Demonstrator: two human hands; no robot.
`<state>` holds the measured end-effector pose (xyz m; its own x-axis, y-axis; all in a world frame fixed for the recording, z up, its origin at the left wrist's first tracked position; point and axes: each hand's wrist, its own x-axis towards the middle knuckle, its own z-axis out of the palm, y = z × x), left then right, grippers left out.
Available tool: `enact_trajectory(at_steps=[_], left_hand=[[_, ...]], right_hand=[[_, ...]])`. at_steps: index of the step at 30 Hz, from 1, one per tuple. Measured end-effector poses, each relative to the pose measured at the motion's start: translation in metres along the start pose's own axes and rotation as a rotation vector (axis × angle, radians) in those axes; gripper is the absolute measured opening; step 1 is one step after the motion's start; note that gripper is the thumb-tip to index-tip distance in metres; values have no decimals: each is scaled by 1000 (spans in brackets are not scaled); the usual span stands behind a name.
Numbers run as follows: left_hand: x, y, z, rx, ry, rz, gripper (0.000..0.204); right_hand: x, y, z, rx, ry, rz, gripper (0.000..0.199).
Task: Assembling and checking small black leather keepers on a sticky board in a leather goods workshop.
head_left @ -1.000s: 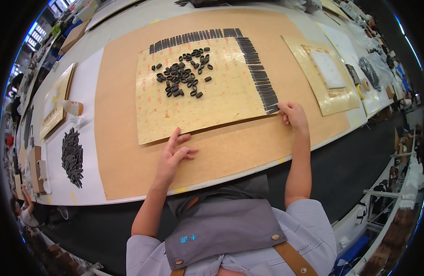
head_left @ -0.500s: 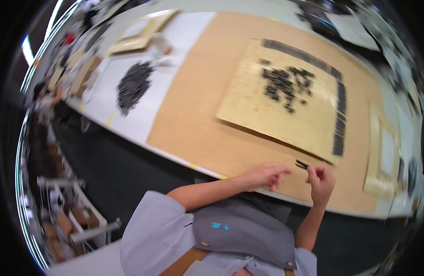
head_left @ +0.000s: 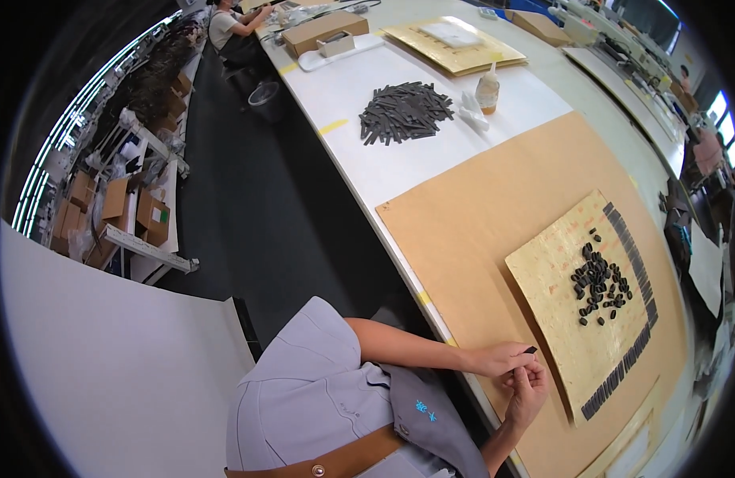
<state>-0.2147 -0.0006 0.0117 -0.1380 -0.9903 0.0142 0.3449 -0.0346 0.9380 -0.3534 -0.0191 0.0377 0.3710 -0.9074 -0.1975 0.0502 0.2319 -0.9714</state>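
Observation:
My left hand [head_left: 499, 360] and right hand [head_left: 528, 392] meet over the near edge of the table, fingers pinched together. A small black strip [head_left: 530, 350] pokes out at their fingertips; the rest of it is hidden by the fingers. Just right of my hands lies a yellowish board [head_left: 535, 267]. Small black folded or looped pieces [head_left: 597, 279] are heaped on its middle. Flat black strips [head_left: 634, 255] line its far and right edges side by side. Farther off, a loose pile of black strips [head_left: 405, 113] rests on the white part of the table.
Brown paper [head_left: 463, 199] covers the table under the board. Beyond are a glue-like bottle [head_left: 488, 89], crumpled white tissue [head_left: 472, 111], another yellowish board [head_left: 415, 40] and a cardboard box [head_left: 323, 32]. A person [head_left: 232, 28] works at the far left end. Shelves with cartons [head_left: 152, 217] stand left.
The view has swung left, so the table sits farther right. My hands were apart, with a black strip at my right fingertips; now they are together around it.

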Motion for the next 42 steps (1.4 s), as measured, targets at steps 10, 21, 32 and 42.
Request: enact_trajectory(at_steps=[10,21,32,42], left_hand=[[7,-9,-6,-68,71,-66,32],[27,18,-46,-437,312,-270,24],[23,31,-60,-388,375,-302,26],[14,25,-44,-270,273,-307,23]], right_hand=[[11,-4,-23,-102,180,17,13],[28,0,-36,-15,275,49,12],[40,-7,-33,-48,257,83,12],[16,5,-43,-98,236,-23,9]])
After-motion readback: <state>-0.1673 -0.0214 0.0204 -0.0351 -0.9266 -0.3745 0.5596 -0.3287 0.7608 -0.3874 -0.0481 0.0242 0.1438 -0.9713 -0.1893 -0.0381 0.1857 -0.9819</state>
